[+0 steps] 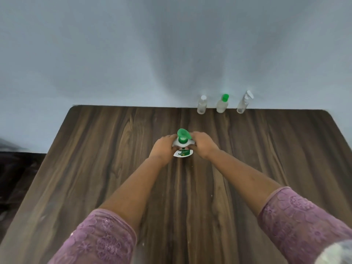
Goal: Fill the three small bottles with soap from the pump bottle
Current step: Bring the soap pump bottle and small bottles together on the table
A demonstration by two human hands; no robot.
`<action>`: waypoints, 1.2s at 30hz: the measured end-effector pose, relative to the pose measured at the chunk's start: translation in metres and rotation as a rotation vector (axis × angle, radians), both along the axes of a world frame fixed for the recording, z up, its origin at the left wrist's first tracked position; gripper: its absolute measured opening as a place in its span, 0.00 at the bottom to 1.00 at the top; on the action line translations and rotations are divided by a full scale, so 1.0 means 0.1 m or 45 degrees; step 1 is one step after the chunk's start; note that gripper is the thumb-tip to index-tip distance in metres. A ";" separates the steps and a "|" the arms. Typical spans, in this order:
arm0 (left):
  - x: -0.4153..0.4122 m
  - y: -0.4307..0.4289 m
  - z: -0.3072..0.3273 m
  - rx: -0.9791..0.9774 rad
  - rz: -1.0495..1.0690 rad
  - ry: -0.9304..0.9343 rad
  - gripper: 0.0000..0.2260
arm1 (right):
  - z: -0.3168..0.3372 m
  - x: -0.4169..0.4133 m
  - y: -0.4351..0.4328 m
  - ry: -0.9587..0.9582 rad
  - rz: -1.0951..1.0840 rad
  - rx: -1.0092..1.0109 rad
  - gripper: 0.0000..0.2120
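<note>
Two bare hands close on one white plastic pump bottle (183,143) from opposite sides. The left hand (163,147) wraps its left flank and the right hand (203,145) its right. Their fingers curl round the body, so only the rounded white shoulder and a strip of green-and-white label show between them. The bottle stands upright on the table. Just above the grip sits the glossy green pump head (182,133), broad and flat; whether a right fingertip touches it cannot be told.

Under the grip and all round it runs the dark brown wood-grain tabletop (114,149), smooth, streaked lengthwise, with rounded far corners. Wide stretches of board reach from the grip to the left and right edges, and a long run comes back toward the person beneath the bare forearms.

Beyond the grip and to its right, well apart from it, three small clear plastic bottles stand in a row at the far edge, close to the wall. Closest to the grip is the white-capped bottle (202,105). Next is the green-capped bottle (222,104), then a slim spray bottle (243,103) with a white nozzle. Gaps separate them.

Nearer the person, mauve lace sleeves (106,235) with floral embroidery cover the upper arms. Behind the table rises a matt pale grey wall (114,54) with a soft shadow.
</note>
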State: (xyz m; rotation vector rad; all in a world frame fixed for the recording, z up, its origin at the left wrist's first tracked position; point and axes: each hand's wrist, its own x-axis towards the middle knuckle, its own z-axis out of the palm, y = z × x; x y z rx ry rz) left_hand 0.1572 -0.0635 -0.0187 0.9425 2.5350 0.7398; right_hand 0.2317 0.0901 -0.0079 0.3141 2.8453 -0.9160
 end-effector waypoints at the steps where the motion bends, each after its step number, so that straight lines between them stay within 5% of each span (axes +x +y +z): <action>1: 0.18 -0.07 0.01 0.001 0.004 0.001 0.13 | -0.01 0.17 -0.06 -0.008 0.008 -0.006 0.14; 9: 1.37 -0.60 0.00 -0.018 -0.051 -0.063 0.20 | 0.02 1.43 -0.51 -0.124 0.075 -0.085 0.28; 19: 2.56 -1.06 -0.07 0.082 -0.060 -0.080 0.25 | -0.14 2.63 -0.88 -0.084 0.152 -0.083 0.23; 29: 2.78 -1.16 -0.13 0.188 0.000 -0.130 0.26 | -0.23 2.86 -0.88 -0.006 0.180 -0.120 0.25; 36: 2.66 -1.30 -0.27 0.220 -0.123 -0.285 0.31 | -0.26 2.85 -0.62 -0.231 0.290 -0.153 0.35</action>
